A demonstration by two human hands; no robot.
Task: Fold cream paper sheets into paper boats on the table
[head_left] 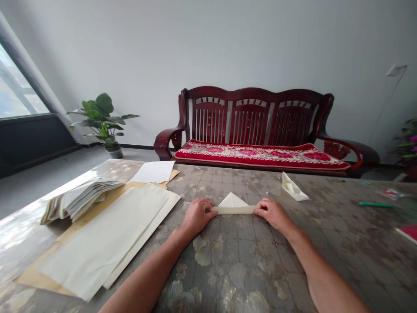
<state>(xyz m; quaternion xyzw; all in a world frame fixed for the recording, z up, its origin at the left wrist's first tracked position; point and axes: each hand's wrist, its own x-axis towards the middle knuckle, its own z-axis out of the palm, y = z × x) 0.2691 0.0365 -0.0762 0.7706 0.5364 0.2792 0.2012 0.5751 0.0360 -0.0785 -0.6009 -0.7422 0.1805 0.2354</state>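
Note:
A cream sheet of folded paper (233,201) lies on the table in front of me, with a triangular peak at the back and a folded strip along the near edge. My left hand (199,213) pinches the left end of that strip between thumb and fingers. At the opposite end, my right hand (273,213) is closed on the strip in the same way. Beyond my right hand sits a folded paper boat (294,188), tilted on the tabletop. The fingertips partly cover both ends of the strip.
Large cream sheets (110,234) and a fanned stack of paper (81,201) lie at left on the patterned table (234,278). A green pen (376,204) and a red booklet (408,233) are at right. Behind stand a wooden bench (254,117) and a potted plant (106,119).

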